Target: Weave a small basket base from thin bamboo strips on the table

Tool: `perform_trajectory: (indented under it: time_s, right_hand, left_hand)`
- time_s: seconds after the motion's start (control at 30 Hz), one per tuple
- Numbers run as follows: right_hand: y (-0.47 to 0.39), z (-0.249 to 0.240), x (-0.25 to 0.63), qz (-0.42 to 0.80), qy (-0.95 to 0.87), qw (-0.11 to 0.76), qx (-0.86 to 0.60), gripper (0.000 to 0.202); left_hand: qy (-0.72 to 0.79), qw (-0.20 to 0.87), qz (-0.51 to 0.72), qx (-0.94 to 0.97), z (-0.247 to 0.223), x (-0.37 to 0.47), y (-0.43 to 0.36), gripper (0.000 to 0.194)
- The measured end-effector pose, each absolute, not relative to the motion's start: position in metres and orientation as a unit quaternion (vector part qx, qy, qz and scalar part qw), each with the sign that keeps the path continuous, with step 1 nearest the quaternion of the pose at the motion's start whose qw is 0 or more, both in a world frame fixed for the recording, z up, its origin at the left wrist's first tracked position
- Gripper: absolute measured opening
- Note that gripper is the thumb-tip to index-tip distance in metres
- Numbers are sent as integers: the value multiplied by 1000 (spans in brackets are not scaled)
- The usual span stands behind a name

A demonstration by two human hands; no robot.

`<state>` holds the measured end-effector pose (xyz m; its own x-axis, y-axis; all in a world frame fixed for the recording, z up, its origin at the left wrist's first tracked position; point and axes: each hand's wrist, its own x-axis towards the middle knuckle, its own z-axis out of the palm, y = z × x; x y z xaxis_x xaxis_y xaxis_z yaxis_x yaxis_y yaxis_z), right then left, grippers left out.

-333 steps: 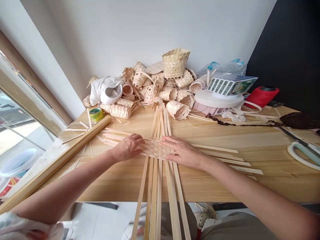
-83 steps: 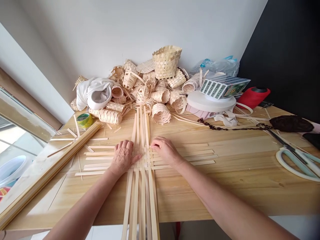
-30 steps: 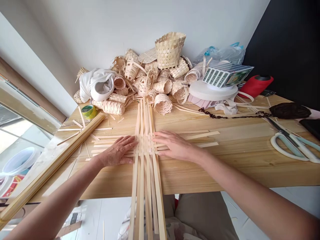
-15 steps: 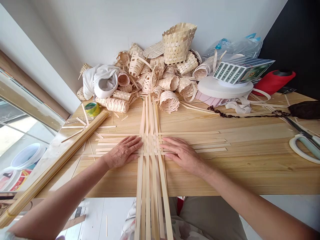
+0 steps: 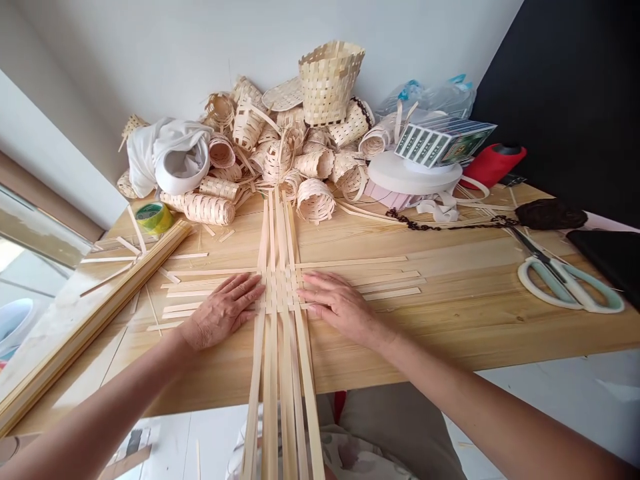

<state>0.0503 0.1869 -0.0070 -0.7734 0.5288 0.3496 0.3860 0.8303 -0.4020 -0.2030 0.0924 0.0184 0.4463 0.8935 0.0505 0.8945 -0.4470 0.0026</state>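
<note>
A cross of interlaced wooden strips [image 5: 279,291] lies flat on the wooden table, its middle woven into a small checked square. The long upright strips [image 5: 283,373] run from the pile at the back to past the table's front edge. My left hand [image 5: 223,308] rests flat on the left-hand cross strips, fingertips at the left side of the woven square. My right hand [image 5: 341,305] lies palm down at the opposite side, fingers spread over the right-hand cross strips [image 5: 387,287]. Parts of the strips under both hands are hidden.
Small woven baskets [image 5: 316,200] are heaped at the back. A bundle of strips [image 5: 95,327] slants along the left, near a tape roll [image 5: 154,217]. Scissors [image 5: 570,280] lie at right. Behind them are a red thread cone [image 5: 495,165] and a white ribbon roll [image 5: 415,175].
My view has turned to the right, so everything sits further left and more of the scissors shows. Both hands stay flat beside the woven square, with little visible movement against it.
</note>
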Motion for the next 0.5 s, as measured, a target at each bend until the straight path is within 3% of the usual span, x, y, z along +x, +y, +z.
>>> perform_trajectory:
  time_s: [0.33, 0.5]
  right_hand:
    - [213, -1, 60, 150, -951, 181, -202, 29]
    - [225, 5, 69, 157, -949, 163, -221, 31]
  left_hand:
    - [-550, 24, -12, -835, 32, -180, 92, 42]
    - [-524, -77, -44, -847, 59, -162, 110, 34]
